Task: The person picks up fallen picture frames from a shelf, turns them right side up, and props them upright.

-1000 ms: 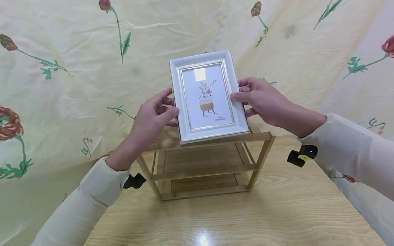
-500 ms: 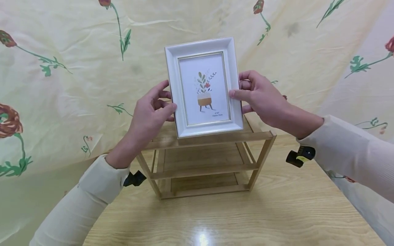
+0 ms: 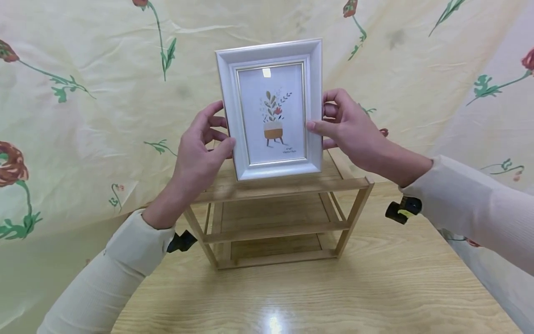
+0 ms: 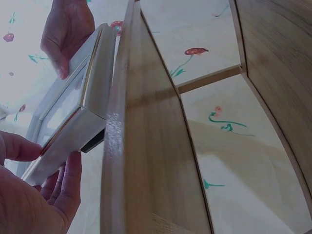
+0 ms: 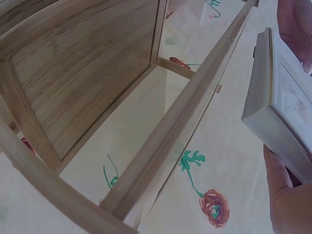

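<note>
A white picture frame (image 3: 271, 169) with a gold inner line and a potted-plant print stands nearly upright over the wooden shelf (image 3: 283, 188), facing me. My left hand (image 3: 200, 144) pinches its left edge, thumb at the front and fingers behind. On the opposite edge my right hand (image 3: 354, 127) grips it, the thumb pressing on the front border. In the left wrist view a dark piece (image 4: 92, 141) sticks out behind the frame (image 4: 63, 141), close to the shelf's top board. The right wrist view shows the frame's lower corner (image 5: 263, 109) apart from the shelf rail.
The wooden shelf has several tiers and stands on a wood-grain table (image 3: 317, 297). Behind it hangs a cream cloth (image 3: 125, 93) printed with red flowers. Dark wrist cameras (image 3: 181, 242) sit below both cuffs.
Both hands have raised the picture frame and tipped it more upright. It has also shifted slightly left. The shelf has stayed in place.
</note>
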{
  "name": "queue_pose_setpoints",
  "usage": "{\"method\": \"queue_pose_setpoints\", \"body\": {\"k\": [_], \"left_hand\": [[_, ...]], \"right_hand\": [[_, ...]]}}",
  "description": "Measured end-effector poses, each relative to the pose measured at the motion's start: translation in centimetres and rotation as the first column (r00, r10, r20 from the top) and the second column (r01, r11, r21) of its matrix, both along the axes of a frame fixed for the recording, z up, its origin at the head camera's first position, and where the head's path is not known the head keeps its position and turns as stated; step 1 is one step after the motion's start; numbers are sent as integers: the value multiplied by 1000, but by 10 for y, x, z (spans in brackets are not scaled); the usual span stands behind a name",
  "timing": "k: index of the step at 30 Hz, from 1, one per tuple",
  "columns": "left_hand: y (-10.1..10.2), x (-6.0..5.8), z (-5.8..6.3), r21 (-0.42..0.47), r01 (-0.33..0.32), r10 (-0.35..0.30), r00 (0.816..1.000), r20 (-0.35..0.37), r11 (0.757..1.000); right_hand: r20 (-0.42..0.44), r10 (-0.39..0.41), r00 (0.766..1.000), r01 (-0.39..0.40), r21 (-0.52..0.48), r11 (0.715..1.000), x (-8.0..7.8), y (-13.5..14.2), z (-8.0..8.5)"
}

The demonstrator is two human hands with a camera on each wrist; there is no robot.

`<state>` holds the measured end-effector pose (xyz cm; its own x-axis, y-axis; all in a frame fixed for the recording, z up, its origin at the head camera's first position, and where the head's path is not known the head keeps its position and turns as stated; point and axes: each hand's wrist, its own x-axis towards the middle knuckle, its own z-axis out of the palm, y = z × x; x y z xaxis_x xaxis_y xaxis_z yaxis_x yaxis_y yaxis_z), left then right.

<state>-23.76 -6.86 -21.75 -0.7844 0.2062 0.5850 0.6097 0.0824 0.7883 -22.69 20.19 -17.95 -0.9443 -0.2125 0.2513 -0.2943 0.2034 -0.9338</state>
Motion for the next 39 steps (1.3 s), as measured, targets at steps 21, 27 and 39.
{"method": "queue_pose_setpoints", "body": {"k": [21, 27, 39], "left_hand": [[7, 3, -7, -91, -91, 80, 990, -116, 992], [7, 4, -11, -128, -130, 115, 987, -116, 983], [9, 5, -15, -184, -155, 137, 985, -105, 971]], "right_hand": [[-62, 38, 997, -35, 56, 998, -4, -1, -8], [-57, 44, 997, -42, 40, 998, -6, -3, -12], [-65, 37, 997, -32, 74, 997, -6, -4, -19]]}}
